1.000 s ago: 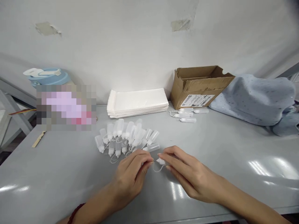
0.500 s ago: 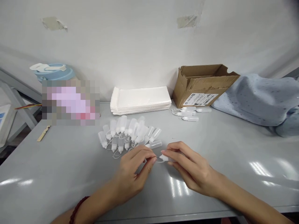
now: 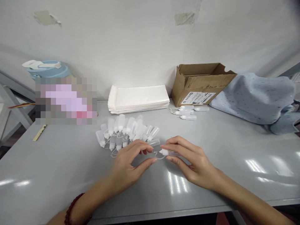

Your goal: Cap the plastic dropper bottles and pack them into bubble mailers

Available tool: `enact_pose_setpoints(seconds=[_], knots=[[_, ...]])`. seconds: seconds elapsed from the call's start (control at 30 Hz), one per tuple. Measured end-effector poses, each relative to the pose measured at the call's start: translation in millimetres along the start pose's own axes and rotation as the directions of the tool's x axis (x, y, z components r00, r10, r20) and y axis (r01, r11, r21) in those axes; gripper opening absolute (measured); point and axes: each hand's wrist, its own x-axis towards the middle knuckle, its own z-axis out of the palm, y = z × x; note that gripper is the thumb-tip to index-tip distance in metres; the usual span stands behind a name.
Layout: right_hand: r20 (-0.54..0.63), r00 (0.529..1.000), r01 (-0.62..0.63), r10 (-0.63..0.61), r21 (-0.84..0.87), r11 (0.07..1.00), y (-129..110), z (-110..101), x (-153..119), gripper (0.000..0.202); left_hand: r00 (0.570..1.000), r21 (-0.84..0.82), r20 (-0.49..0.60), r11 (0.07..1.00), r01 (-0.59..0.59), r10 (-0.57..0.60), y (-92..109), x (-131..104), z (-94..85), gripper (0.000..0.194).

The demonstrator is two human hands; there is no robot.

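What your right hand (image 3: 194, 160) pinches: a bottle (image 3: 165, 152), its nozzle (image 3: 161, 152) pointing left.
Left hand (image 3: 127, 163): thumb and fingers parted, just beside that nozzle.
Other bottles (image 3: 121, 122): heaped just beyond that hand.
Stack (image 3: 140, 95): white, behind them.
Box (image 3: 201, 83): open-topped, right of the stack.

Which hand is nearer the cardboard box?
Right. The right hand, holding a small bottle, is in front of the cardboard box; the left hand is farther off, leftward.
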Motion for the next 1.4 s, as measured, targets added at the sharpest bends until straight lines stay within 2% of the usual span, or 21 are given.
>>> enact_pose_setpoints(seconds=[0.1,0.33,0.57,0.77,0.93,1.07,1.17,1.27,1.4], knots=[[0.012,1.000,-0.016,0.016,-0.001,1.000,-0.6,-0.2,-0.5,0.032,1.000,-0.024,0.011,1.000,0.010,-0.010,-0.4,0.4,0.8,0.004],[0.034,0.998,0.054,-0.053,-0.016,0.998,2.7,6.9,-3.5,0.028,0.997,-0.063,-0.011,0.995,-0.073,0.073,1.9,-1.7,9.2,0.012],[-0.006,0.998,0.065,-0.065,0.010,0.998,2.9,8.2,-2.4,0.029,0.998,-0.056,-0.045,0.997,-0.053,0.051,5.2,-2.1,7.1,0.010],[-0.012,1.000,0.005,-0.006,-0.030,1.000,0.2,-4.7,3.1,0.032,0.994,0.038,-0.103,0.999,0.031,-0.026,4.5,-0.3,3.2,0.007],[-0.019,1.000,-0.022,0.022,-0.020,1.000,-1.2,-8.8,5.5,0.031,0.994,0.069,-0.111,0.997,0.028,-0.021,3.8,-0.2,2.8,0.007],[-0.011,1.000,-0.024,0.024,0.012,1.000,-0.7,-5.5,4.1,0.031,0.992,0.073,-0.118,0.997,-0.035,0.044,4.0,-1.0,5.3,0.010],[0.000,1.000,-0.031,0.031,0.023,0.999,-0.8,-3.5,2.8,0.030,0.979,0.085,-0.149,0.988,-0.126,0.138,1.8,-2.7,8.7,0.012],[0.007,0.999,-0.036,0.036,0.027,0.999,-1.2,-2.4,2.1,0.029,0.959,0.155,-0.159,0.965,-0.210,0.234,-1.3,-4.7,10.8,0.014],[0.013,0.999,-0.050,0.050,0.061,0.997,-1.2,-1.2,2.6,0.028,0.946,0.241,-0.128,0.935,-0.262,0.298,-2.8,-6.0,10.8,0.015]])
